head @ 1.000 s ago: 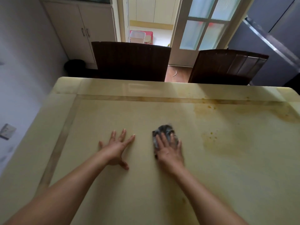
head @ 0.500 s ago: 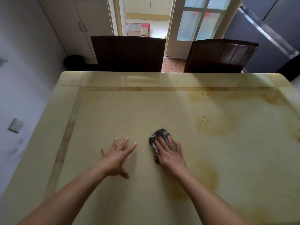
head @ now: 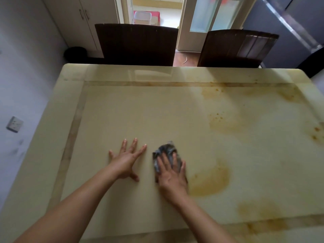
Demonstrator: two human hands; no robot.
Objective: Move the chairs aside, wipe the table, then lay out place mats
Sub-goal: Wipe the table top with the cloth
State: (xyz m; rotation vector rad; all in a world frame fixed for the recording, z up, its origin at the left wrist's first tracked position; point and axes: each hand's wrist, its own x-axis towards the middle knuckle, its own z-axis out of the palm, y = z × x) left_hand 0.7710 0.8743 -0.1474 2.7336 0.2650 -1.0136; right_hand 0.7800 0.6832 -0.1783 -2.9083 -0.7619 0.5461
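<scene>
A pale wall [head: 22, 67] is running down the left side, and a white socket plate [head: 14, 124] is sitting on it, with faint dark smudges showing just below. At the far left a cream cupboard [head: 70, 23] is standing with both doors closed, two slim handles meeting at the middle. A round black bin [head: 75, 54] is sitting on the floor at its foot. Beyond an open doorway, a white plastic tub [head: 142, 17] is resting against something red [head: 156, 13]. A frosted glass door [head: 210, 16] is standing to the right of that opening, and a large grey fridge [head: 273, 37] is filling the far right corner. A strip of brown wooden floor [head: 190, 56] is showing, with a thin pale scrap [head: 185, 60] lying on it.
</scene>
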